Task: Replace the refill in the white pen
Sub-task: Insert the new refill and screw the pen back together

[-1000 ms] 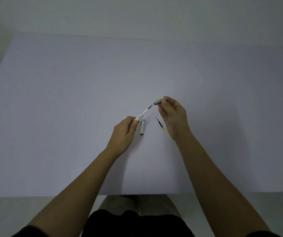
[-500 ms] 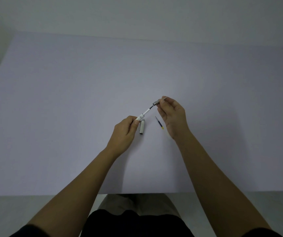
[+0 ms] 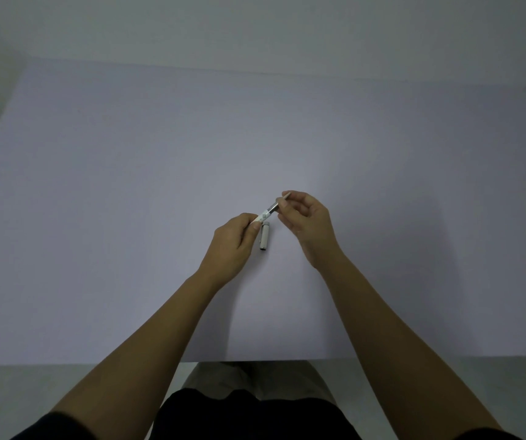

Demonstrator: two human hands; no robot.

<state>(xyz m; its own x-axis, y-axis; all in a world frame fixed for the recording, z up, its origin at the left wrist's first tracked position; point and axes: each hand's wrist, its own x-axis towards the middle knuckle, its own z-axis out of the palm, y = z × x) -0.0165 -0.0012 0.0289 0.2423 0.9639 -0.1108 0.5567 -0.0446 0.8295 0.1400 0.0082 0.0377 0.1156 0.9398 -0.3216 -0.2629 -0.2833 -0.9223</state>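
Pen (image 3: 266, 213) held above table (image 3: 128, 185): barrel pinched by left hand (image 3: 231, 246), metal tip section by right hand (image 3: 307, 222) fingertips. Light, stiff, slippery; best gripped near joint. Cap (image 3: 264, 238) lies below.

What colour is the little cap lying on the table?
White, with a dark open end: the cap shows in the head view, beside the left hand.

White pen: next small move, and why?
Probably twist the grey tip section fully onto the white pen, then cap it. The left hand grips the barrel; the right hand pinches the tip section, which sits against the barrel. The cap lies on the table below the pen. Whether the joint is tight cannot be told.
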